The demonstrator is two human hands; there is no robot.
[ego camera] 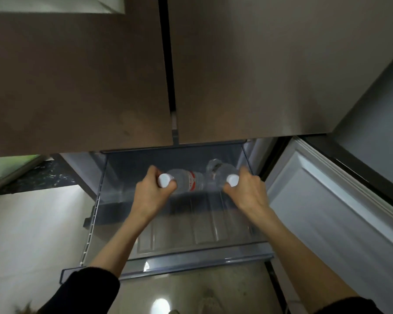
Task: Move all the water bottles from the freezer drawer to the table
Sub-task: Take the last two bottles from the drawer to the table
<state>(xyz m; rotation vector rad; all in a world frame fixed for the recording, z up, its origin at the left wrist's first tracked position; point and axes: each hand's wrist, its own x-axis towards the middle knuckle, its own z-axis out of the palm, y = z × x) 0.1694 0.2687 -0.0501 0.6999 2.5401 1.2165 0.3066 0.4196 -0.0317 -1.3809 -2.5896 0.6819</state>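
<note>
— Two water bottles in sight, both over the pulled-out freezer drawer (191, 261); who has them?
— Each hand has one; the left hand (150, 189) has its grip curled round the neck of the red-labelled bottle (188, 181), white cap toward the camera; the right hand (247, 189) grips the neck of the clear bottle (220, 171) the same way.
— And around them?
— Closed fridge doors (100, 75) above; an open freezer door (338, 211) to the right; black sleeves (89, 288) on both arms.
</note>
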